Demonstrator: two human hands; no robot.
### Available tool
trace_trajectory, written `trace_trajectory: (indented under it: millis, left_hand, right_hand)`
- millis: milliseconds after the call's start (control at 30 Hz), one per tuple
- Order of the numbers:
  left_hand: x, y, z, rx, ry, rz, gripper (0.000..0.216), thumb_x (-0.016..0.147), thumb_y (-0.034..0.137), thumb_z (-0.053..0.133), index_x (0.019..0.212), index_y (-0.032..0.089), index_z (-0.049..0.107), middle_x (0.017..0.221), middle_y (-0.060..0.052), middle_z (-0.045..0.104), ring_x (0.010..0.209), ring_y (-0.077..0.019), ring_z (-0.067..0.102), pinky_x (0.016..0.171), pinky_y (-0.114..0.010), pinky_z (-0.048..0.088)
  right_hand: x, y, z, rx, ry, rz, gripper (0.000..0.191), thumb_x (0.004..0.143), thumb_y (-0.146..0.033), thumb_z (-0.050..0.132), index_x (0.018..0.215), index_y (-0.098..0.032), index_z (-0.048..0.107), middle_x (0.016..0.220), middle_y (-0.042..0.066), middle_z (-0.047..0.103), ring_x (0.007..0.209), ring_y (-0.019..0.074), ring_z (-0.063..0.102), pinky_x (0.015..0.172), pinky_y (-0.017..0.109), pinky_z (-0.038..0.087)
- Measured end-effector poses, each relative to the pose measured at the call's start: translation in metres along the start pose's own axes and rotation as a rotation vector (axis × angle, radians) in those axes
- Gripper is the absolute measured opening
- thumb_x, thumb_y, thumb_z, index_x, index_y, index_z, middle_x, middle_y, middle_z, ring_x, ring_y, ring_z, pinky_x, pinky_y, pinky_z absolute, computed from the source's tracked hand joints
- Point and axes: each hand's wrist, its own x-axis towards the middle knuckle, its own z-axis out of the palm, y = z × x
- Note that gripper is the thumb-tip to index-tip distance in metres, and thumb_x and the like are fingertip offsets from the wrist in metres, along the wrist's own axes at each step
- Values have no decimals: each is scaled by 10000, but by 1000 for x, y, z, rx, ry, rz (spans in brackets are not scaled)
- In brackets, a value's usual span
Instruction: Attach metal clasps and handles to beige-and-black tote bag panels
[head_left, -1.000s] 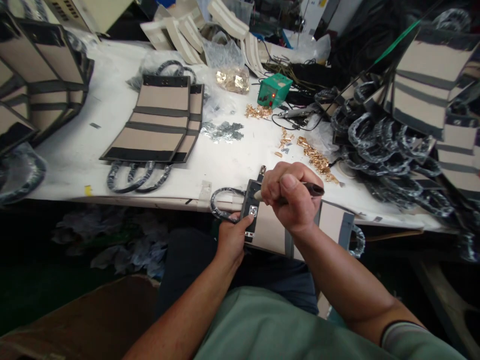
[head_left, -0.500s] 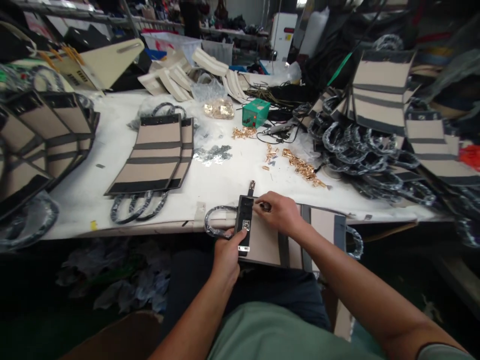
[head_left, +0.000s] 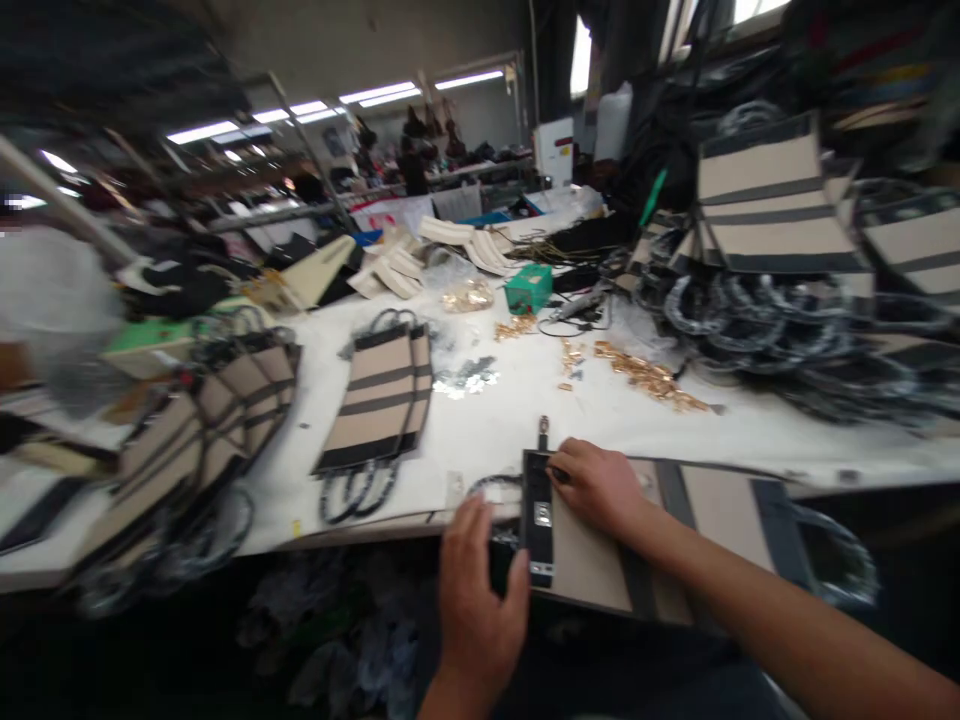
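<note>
A beige bag panel (head_left: 589,545) with dark bands lies across the table's front edge, its black end strip towards my left side. On that strip are a metal fitting (head_left: 542,514) and a small tab with a metal end (head_left: 544,430) sticking out beyond the far edge. My right hand (head_left: 600,490) rests on the panel beside the strip, fingers closed round a small dark thing I cannot make out. Left of the strip, my left hand (head_left: 480,590) is open, thumb and fingers apart, near the plastic-wrapped handle (head_left: 499,485).
More striped panels with wrapped handles lie at left (head_left: 375,400) and are heaped at right (head_left: 765,210). Gold metal pieces (head_left: 649,375), silver pieces (head_left: 469,375), a green box (head_left: 529,289) and a grey corded tool (head_left: 581,304) lie on the white table (head_left: 480,440).
My left hand has let go of the panel's end strip and opened to its left. My right hand stays at the strip. The head view has turned left and up.
</note>
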Motion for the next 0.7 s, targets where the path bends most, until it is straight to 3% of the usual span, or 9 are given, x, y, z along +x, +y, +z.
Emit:
trace_trajectory:
  millis: [100, 200, 300, 433, 600, 700]
  left_hand:
    - [29, 1, 13, 166, -399, 171, 714, 879, 336, 622, 1535, 186, 380, 1566, -122, 450, 1464, -307, 379, 1212, -532, 332]
    - [55, -5, 23, 218, -569, 154, 728, 885, 499, 599, 1518, 193, 410, 1603, -88, 402, 1493, -282, 329, 1252, -508, 258]
    - [64, -3, 21, 230, -611, 135, 752, 901, 597, 537, 1525, 205, 386, 1612, -84, 386, 1483, -271, 335, 1254, -500, 230]
    - [69, 7, 15, 261, -648, 143, 691, 902, 585, 508, 1481, 218, 422, 1524, -90, 491, 1369, -277, 455, 1184, -499, 317]
    - [71, 9, 12, 267, -639, 153, 629, 899, 525, 490, 1444, 214, 448, 1481, -99, 522, 1329, -294, 477, 1135, -517, 337]
    - [69, 7, 11, 251, -637, 153, 630, 892, 506, 497, 1449, 217, 444, 1483, -99, 521, 1333, -301, 470, 1132, -529, 332]
  right_hand:
    - [-5, 4, 19, -3, 80, -31, 207, 952, -288, 506, 1008, -267, 704, 1019, 46, 672, 947, 216, 652, 684, 299, 435]
    - [2, 11, 30, 41, 93, -84, 212, 943, -280, 483, 989, -272, 690, 1002, 37, 665, 905, 213, 666, 686, 306, 441]
    - [11, 13, 26, 97, 32, -104, 195, 918, -275, 490, 929, -270, 684, 954, 26, 664, 874, 209, 678, 717, 317, 450]
    - [19, 14, 20, 131, -27, -79, 205, 913, -314, 491, 849, -268, 680, 893, 21, 674, 828, 208, 689, 717, 319, 445]
    - [5, 16, 36, 50, 102, -5, 252, 925, -386, 472, 904, -282, 701, 905, 40, 672, 807, 235, 699, 634, 329, 438]
    - [-8, 12, 47, 27, 162, -15, 263, 907, -341, 464, 972, -301, 715, 903, 49, 671, 800, 240, 702, 639, 338, 470]
